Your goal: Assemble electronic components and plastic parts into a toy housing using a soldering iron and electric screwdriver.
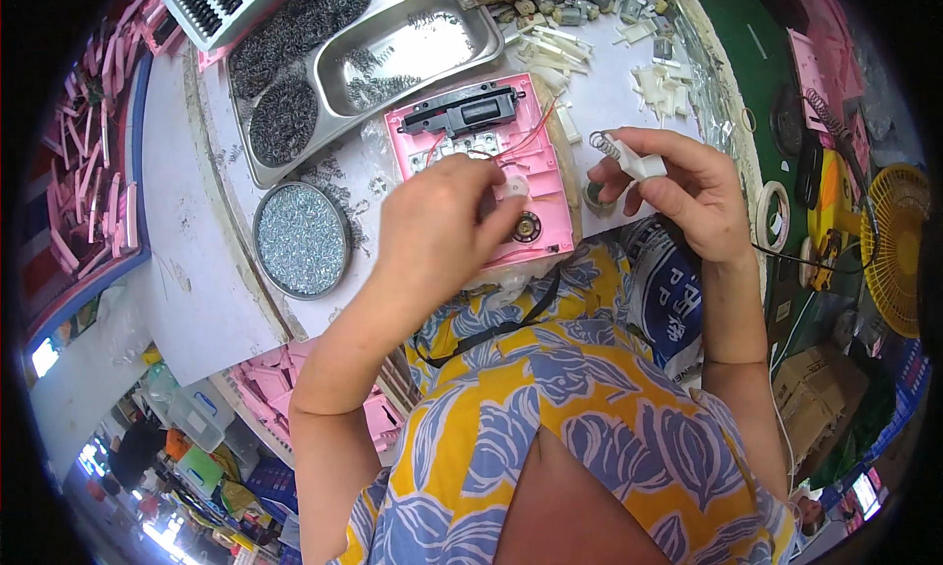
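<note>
A pink plastic casing (546,187) lies on the bench in front of me, its inside facing up. In its far part sits a black module (467,111), with thin red wires (535,133) running beside it. A round speaker (527,227) is set in the near part. My left hand (432,221) rests over the casing, fingers curled and thumb bent in beside a small white round part (516,186); its grip is partly hidden. Right of the casing, my right hand (693,187) pinches a white plastic piece (638,162) with a coil spring (604,144) at its end.
Beyond and left stands a metal tray (319,84) of dark springs. A round dish (302,239) of small silver screws is nearer. White plastic pieces (663,88) lie scattered at the far right. Pink parts (98,162) fill a blue-edged bin at left; a yellow fan (899,251) stands right.
</note>
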A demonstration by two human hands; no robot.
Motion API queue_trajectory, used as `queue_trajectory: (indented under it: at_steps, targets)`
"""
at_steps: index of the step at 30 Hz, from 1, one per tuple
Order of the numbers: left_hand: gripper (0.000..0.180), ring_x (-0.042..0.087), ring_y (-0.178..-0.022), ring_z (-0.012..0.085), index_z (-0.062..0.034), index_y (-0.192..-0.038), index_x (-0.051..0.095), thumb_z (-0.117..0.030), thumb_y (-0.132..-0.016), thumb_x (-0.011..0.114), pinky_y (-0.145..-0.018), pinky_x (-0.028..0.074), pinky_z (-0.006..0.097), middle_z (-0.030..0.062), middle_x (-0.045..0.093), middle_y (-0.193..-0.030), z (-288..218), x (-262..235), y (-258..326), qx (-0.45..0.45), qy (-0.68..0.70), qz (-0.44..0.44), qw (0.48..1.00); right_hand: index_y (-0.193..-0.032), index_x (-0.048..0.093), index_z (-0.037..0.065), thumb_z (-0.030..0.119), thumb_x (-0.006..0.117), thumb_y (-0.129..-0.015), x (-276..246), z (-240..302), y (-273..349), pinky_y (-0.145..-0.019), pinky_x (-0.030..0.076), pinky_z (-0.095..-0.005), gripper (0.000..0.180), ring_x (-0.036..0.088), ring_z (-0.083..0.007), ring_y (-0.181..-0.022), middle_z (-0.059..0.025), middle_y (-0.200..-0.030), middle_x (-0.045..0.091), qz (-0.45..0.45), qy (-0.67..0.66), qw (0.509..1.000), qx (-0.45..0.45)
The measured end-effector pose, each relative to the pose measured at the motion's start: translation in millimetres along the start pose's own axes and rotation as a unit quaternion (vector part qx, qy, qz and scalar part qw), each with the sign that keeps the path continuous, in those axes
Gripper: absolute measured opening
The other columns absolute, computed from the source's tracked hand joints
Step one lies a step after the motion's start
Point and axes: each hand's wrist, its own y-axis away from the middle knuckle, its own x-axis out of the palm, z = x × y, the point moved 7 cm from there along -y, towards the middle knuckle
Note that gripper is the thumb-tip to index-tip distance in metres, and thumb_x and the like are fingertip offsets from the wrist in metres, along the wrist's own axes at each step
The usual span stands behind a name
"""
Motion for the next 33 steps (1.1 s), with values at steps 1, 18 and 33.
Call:
queue_trajectory:
  at_steps: [1, 18, 33]
  targets:
    - [0.013, 0.063, -0.064, 0.026, -0.004, -0.091, 0.072, -0.012, -0.082, 0.077, -0.06, 0.05, 0.035, 0.0103, 0.064, -0.076, -4.1, 5.8, 0.8, 0.032, -0.014, -0.004, 0.999, -0.129, 0.061, -0.004, 0.006, 0.066, -0.094, 0.1, 0.2, -0.1, -0.076, 0.058, -0.0268, 0.037, 0.07, -0.0163, -0.097, -0.0121, -0.111, 0.072, -0.009, 0.0, 1.0, -0.001]
    - [0.031, 0.059, -0.082, 0.0236, -0.0053, -0.11, 0.069, -0.013, -0.081, 0.076, -0.077, 0.042, 0.039, 0.0056, 0.062, -0.094, -7.3, 18.5, 45.8, 0.152, -0.046, -0.062, 0.985, -0.095, 0.071, 0.008, 0.011, 0.08, -0.073, 44.3, 14.7, -31.2, -0.078, 0.053, -0.0371, 0.024, 0.058, -0.0273, -0.094, -0.0052, -0.097, 0.063, 0.041, 0.497, 0.833, -0.241]
    - [0.055, 0.06, -0.084, 0.0273, -0.004, -0.131, 0.056, -0.009, -0.08, 0.076, -0.077, 0.044, 0.039, 0.0095, 0.067, -0.106, -1.6, 19.7, 47.7, 0.155, -0.01, -0.09, 0.984, -0.094, 0.073, 0.008, 0.013, 0.08, -0.072, 46.2, -14.7, -39.4, -0.08, 0.051, -0.0393, 0.024, 0.059, -0.0276, -0.092, -0.004, -0.096, 0.065, 0.063, 0.409, 0.872, -0.263]
